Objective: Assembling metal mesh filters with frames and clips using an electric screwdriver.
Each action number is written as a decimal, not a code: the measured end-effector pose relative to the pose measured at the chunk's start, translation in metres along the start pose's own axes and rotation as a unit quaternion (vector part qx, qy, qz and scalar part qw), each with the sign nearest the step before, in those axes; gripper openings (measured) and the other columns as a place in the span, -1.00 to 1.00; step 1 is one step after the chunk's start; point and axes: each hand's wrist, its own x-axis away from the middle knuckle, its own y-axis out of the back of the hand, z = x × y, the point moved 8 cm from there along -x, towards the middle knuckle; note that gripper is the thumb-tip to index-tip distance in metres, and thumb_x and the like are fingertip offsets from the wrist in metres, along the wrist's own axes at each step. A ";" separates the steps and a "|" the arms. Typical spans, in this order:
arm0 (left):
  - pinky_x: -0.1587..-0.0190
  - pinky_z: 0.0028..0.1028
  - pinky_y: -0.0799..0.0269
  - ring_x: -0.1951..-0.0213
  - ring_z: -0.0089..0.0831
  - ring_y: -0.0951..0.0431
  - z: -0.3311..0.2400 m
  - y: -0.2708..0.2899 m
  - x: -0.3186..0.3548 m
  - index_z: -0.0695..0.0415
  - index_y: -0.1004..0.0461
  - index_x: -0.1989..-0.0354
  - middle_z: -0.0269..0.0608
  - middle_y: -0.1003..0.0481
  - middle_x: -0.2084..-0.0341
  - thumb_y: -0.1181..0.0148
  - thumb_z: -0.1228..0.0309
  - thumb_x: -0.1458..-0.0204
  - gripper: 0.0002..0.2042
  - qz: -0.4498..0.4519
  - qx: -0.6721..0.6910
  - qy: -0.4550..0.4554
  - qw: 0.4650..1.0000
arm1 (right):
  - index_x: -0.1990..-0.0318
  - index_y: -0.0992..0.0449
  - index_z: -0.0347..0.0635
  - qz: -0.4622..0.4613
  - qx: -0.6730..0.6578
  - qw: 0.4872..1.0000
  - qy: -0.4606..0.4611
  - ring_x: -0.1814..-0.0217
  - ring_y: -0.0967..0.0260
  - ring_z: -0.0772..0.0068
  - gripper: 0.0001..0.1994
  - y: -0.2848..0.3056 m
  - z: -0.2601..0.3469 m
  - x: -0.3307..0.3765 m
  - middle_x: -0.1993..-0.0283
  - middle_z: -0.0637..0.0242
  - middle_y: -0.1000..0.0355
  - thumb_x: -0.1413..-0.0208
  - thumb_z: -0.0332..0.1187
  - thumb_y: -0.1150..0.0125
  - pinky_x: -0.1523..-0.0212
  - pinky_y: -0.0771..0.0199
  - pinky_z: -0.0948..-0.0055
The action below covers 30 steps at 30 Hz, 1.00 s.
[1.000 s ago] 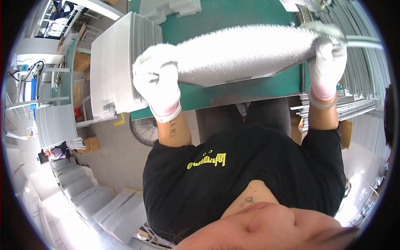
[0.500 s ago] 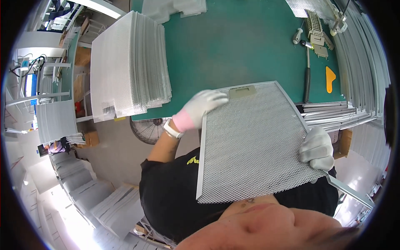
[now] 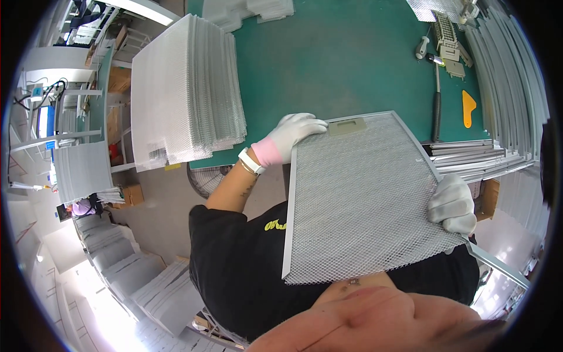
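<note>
A metal mesh filter panel (image 3: 358, 205), like one from a range hood, is held tilted in front of my chest. Silver frame strips line its far, left and right sides, while the near edge is bare mesh. A beige latch plate (image 3: 347, 126) sits in the far strip. My left hand (image 3: 293, 136), in a white glove with a pink cuff, grips the far left corner, its fingers over the frame. My gloved right hand (image 3: 453, 205) is closed around the right edge, thumb hidden. From beneath it a loose-ended frame strip (image 3: 498, 264) sticks out to the lower right.
A tall stack of mesh sheets (image 3: 182, 94) stands at the left of the green table (image 3: 328, 58). On the right lie a hammer (image 3: 437, 100), a screwdriver (image 3: 421, 48), a yellow scraper-like piece (image 3: 468, 110) and beige plastic parts (image 3: 450, 53). Metal strips (image 3: 463, 154) line the right edge.
My left hand has shifted slightly away from me along the panel's corner, its wrist higher. The right hand keeps its hold. The whole view has moved a little.
</note>
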 end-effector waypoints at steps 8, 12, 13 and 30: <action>-0.34 -0.07 -0.10 -0.23 -0.09 -0.34 -0.003 -0.002 -0.003 -0.04 -0.41 -0.10 -0.24 -0.48 -0.07 -0.22 0.32 -0.04 -0.60 0.010 0.006 0.008 1.000 | 0.55 -0.13 -0.05 -0.047 -0.018 0.997 0.054 0.59 -0.36 0.50 -0.78 0.003 -0.002 -0.004 0.47 0.22 -0.43 0.03 -0.26 -0.03 0.70 -0.10 0.56; -0.39 0.01 -0.02 -0.16 -0.13 -0.40 0.001 0.000 0.000 -0.04 -0.40 -0.12 -0.14 -0.50 0.07 -0.16 0.42 -0.03 -0.58 -0.001 -0.141 0.124 0.982 | 0.33 -0.29 -0.08 -0.116 0.052 0.990 0.058 0.40 -0.43 0.44 -0.78 0.000 0.004 0.008 0.32 0.27 -0.46 -0.34 -0.20 0.06 0.51 -0.29 0.45; -0.40 0.03 0.00 -0.12 -0.14 -0.41 0.010 0.001 0.002 -0.03 -0.40 -0.13 -0.11 -0.51 0.11 -0.14 0.46 -0.02 -0.57 -0.011 -0.161 0.175 0.971 | 0.33 -0.29 -0.08 -0.115 0.059 0.990 0.055 0.40 -0.43 0.44 -0.78 -0.001 0.009 0.007 0.32 0.27 -0.46 -0.34 -0.20 0.06 0.51 -0.29 0.45; 0.44 -0.35 -0.47 0.49 -0.30 -0.51 -0.109 0.153 0.044 0.24 -0.46 0.33 -0.15 -0.50 0.51 -0.25 0.46 -0.15 -0.88 -0.593 0.187 -0.260 0.739 | 0.09 -0.45 -0.35 -0.294 0.074 0.944 -0.128 0.13 -0.47 0.24 -0.81 0.058 -0.081 -0.049 0.18 0.01 -0.51 -0.25 -0.41 -0.17 0.02 -0.48 0.29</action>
